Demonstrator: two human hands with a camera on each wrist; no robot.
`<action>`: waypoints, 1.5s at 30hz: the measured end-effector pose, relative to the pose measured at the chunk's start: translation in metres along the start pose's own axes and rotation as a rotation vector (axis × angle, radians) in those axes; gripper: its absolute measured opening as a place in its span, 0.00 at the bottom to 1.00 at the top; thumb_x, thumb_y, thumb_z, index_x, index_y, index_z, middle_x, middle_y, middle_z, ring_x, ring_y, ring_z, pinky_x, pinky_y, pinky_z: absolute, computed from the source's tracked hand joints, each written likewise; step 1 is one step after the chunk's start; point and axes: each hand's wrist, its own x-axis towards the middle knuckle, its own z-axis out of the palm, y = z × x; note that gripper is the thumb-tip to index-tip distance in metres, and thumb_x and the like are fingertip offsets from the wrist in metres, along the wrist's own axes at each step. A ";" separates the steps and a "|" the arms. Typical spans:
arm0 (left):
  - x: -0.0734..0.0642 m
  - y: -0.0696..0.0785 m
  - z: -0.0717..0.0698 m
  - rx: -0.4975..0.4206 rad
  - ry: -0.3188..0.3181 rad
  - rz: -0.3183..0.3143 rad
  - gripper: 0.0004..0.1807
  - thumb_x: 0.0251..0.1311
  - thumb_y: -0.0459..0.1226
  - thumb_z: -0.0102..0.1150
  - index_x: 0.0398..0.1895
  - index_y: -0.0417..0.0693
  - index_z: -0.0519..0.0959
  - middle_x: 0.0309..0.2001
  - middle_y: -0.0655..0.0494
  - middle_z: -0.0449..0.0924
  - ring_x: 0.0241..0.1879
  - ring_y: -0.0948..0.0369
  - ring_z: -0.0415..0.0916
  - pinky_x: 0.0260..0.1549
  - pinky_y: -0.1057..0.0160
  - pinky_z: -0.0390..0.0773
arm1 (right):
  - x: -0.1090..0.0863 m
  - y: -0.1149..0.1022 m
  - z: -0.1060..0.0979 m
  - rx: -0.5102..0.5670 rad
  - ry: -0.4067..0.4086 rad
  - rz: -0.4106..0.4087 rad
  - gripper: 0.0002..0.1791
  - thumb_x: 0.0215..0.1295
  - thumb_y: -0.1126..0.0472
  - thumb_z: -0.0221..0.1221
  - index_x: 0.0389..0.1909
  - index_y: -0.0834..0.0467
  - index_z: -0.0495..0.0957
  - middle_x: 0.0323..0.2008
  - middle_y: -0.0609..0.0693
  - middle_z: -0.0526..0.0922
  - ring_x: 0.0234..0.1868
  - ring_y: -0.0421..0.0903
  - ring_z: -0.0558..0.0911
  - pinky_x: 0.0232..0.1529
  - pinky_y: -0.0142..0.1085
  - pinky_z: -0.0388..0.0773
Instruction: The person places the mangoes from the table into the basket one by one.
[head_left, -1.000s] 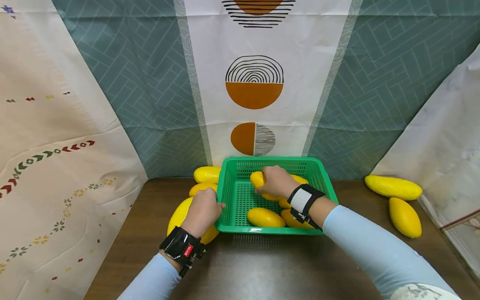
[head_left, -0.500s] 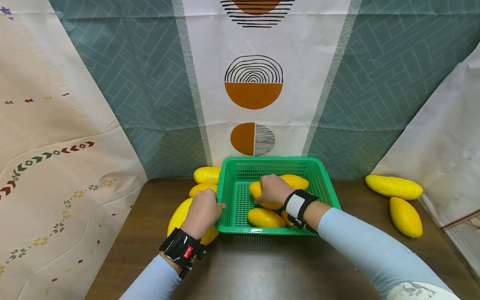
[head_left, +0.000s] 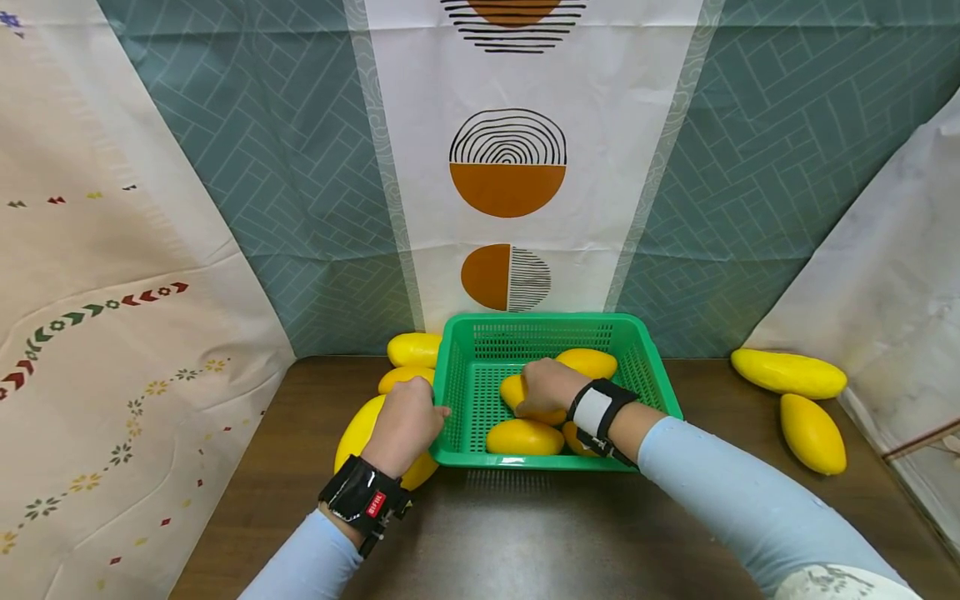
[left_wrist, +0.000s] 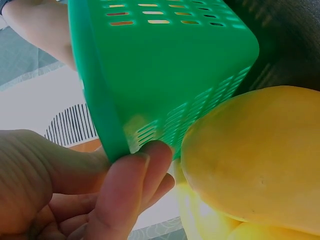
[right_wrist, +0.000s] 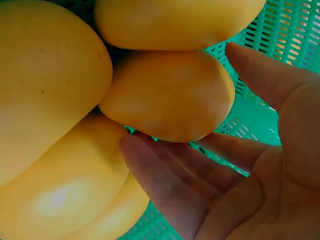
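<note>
Since last frame: right hand (head_left: 553,387) + middle mango (head_left: 513,393) shifted nearside, near mango (head_left: 523,437) nudged left | right: wide, loose, thumb standing off fruit | middle mango: in green basket (head_left: 540,320) between near and far mango (head_left: 588,363), likely to pack tight | left hand (head_left: 405,421): pinches left rim, likely steadying

Green basket (head_left: 540,319): narrow bare floor at left, open from above; mangoes (head_left: 525,437) block the middle and right. Worktop (head_left: 540,533): free before the basket, between light-blue sleeves (head_left: 307,550); left flank obstructed by left grip (head_left: 408,421) and yellow fruits (head_left: 362,427), rear by hanging cloth (head_left: 581,287).
</note>
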 end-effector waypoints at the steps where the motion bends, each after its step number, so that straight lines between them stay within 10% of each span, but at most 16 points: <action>1: 0.000 0.000 0.000 0.002 0.003 0.001 0.14 0.54 0.39 0.65 0.33 0.36 0.76 0.20 0.53 0.72 0.16 0.62 0.71 0.15 0.69 0.72 | -0.001 0.000 0.000 0.002 -0.005 -0.001 0.16 0.56 0.48 0.63 0.32 0.56 0.72 0.27 0.50 0.74 0.28 0.45 0.73 0.27 0.34 0.70; 9: -0.001 0.000 0.000 0.000 -0.002 -0.001 0.14 0.54 0.39 0.64 0.33 0.36 0.76 0.20 0.53 0.72 0.17 0.62 0.71 0.15 0.69 0.72 | -0.005 0.000 -0.002 0.023 -0.009 -0.004 0.18 0.56 0.47 0.63 0.35 0.56 0.72 0.29 0.50 0.74 0.30 0.45 0.73 0.29 0.35 0.70; 16: -0.001 0.001 -0.001 0.006 0.002 0.008 0.14 0.55 0.39 0.64 0.32 0.36 0.76 0.19 0.52 0.71 0.16 0.62 0.71 0.15 0.69 0.72 | -0.007 0.008 -0.006 0.029 0.011 -0.007 0.41 0.57 0.45 0.61 0.66 0.62 0.61 0.57 0.54 0.71 0.48 0.46 0.72 0.45 0.37 0.71; 25: -0.001 0.002 -0.002 0.008 0.006 0.006 0.14 0.55 0.40 0.64 0.34 0.35 0.76 0.19 0.52 0.71 0.16 0.62 0.71 0.15 0.69 0.72 | -0.026 0.023 -0.030 0.097 0.099 -0.008 0.40 0.58 0.44 0.61 0.66 0.60 0.61 0.62 0.56 0.66 0.60 0.52 0.67 0.55 0.45 0.67; 34: -0.001 0.001 -0.001 0.002 0.003 -0.029 0.14 0.54 0.40 0.65 0.33 0.37 0.76 0.20 0.51 0.71 0.17 0.60 0.71 0.16 0.68 0.72 | -0.055 0.075 -0.055 0.047 0.312 0.038 0.38 0.59 0.46 0.60 0.65 0.63 0.62 0.54 0.60 0.74 0.37 0.49 0.78 0.38 0.43 0.74; 45: -0.001 0.003 0.000 0.015 0.005 -0.016 0.14 0.54 0.40 0.65 0.32 0.37 0.76 0.19 0.51 0.71 0.16 0.60 0.71 0.16 0.68 0.73 | -0.092 0.156 -0.048 -0.054 0.464 0.275 0.42 0.57 0.44 0.60 0.62 0.70 0.61 0.57 0.73 0.63 0.52 0.71 0.63 0.43 0.65 0.66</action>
